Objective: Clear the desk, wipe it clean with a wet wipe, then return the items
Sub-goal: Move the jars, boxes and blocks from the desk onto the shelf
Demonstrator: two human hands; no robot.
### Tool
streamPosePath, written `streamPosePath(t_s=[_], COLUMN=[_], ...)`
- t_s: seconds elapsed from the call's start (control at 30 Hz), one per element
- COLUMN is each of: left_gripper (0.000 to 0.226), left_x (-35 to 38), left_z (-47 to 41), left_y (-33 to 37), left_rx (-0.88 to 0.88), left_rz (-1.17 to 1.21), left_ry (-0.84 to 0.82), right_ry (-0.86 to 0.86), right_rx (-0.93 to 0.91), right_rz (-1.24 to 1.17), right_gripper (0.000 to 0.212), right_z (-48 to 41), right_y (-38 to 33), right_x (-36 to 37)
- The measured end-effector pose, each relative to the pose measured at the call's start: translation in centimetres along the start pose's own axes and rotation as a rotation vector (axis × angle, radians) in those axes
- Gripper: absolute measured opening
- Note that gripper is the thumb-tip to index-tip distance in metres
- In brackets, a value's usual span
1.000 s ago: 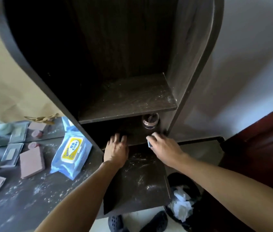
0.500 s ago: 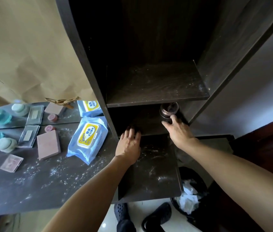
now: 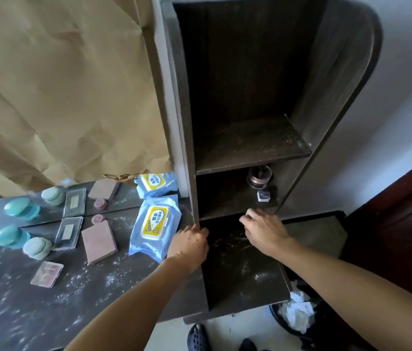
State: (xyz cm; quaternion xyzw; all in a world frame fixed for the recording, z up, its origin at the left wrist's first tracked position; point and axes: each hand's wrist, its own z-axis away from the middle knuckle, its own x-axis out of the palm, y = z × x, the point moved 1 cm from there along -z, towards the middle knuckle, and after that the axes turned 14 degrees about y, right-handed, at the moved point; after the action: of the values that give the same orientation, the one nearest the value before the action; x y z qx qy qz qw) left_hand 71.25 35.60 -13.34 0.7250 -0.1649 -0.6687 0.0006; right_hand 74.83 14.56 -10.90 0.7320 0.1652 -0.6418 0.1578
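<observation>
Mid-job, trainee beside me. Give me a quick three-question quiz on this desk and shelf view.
1. True or false: the wet wipe pack lies on the desk, left of the shelf unit.
2. Where does the round jar stand? A. on the desk B. in the lower compartment C. on top of the wet wipe pack
3. Which of the hands is nearer that jar?
Key: 1 true; 2 B; 3 the right hand.
</observation>
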Motion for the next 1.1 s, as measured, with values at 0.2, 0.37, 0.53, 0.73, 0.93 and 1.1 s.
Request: streamPosePath(t_s=[0.2, 0.37, 0.53, 0.73, 0.93, 1.1], left_gripper=[0.023, 0.021, 0.017, 0.015, 0.019, 0.016], left_x=[-2.8, -4.5, -6.9, -9.5, -11.8, -13.5], left_z=[7.8, 16.9, 25.1, 30.2, 33.0, 33.5], left_y=[-5.1, -9.6, -14.0, -19.9, -29.1, -36.4], left_rx=[-0.205, -0.408, -0.601, -0.721, -0.663, -0.605], left_rz=[-0.076, -0.088, -0.139, -0.146, -0.144, -0.159], left_ry=[0.020, 0.077, 0.086, 0.157, 0.151, 0.093], right_ry=[-0.013, -0.006, -0.043, -0.014, -0.004, -0.067], right_rx=[-0.167, -0.324, -0.455, -0.550, -0.452, -0.316], right_rz=[-0.132, -0.191, -0.250, -0.268, -0.262, -0.244], right_gripper=[0.026, 0.025, 0.022, 0.024, 0.022, 0.028], right_z=[-0.7, -2.3, -2.8, -5.8, -10.1, -12.6], right_y=[-8.3, -16.5, -25.1, -33.7, -41.7, -47.2], right_x=[0.9, 1.8, 2.2, 2.3, 3.3, 4.7])
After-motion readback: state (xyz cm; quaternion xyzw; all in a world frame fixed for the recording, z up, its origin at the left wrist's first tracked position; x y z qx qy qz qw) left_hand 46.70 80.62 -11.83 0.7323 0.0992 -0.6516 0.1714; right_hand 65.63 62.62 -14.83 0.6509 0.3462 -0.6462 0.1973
